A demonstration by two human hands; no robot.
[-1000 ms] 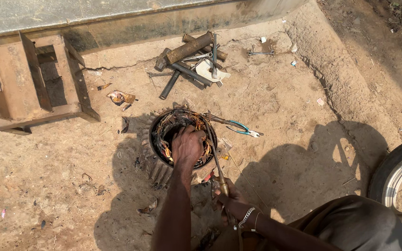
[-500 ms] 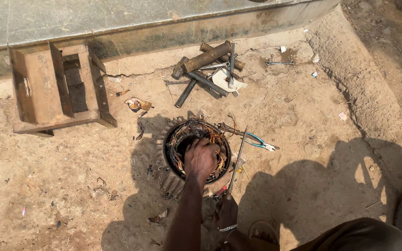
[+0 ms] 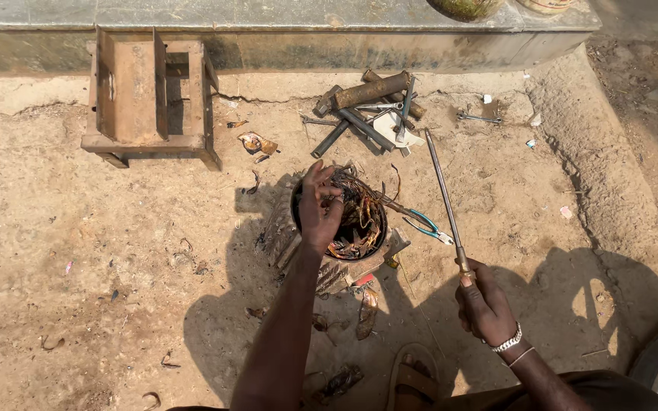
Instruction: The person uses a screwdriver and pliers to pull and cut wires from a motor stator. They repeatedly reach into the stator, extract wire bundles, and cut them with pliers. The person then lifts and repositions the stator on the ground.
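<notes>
Here the stator sits on sandy ground at the middle of the scene: a round, dark metal shell with a tangle of burnt copper windings packed inside. Judged by its build, it should be heavy and rigid, unlikely to shift under a pull, and best steadied by its rim; the windings look stiff, springy and sharp-ended, likely to snag, so they are better taken in a small bunch near where they leave the slots than by loose ends. Beyond the stator, toward the concrete ledge, stands a rusty steel stand on the left, well apart, and a heap of tools with a thick rusty bar and dark rods lies to the right of it. Just right of the stator lie pliers with blue handles, touching or nearly touching its rim. The rod, long, thin and stiff, slants up from beside the stator's near right side toward the heap; it should be light and easy to lever with, held at its handle end. The left hand is over the stator's left half, fingers curled and pinched narrowly on a few strands of the windings at the top. The right hand, nearer the person and right of the stator, is closed in a full fist round the rod's lower end. A sandalled foot shows below the stator.
</notes>
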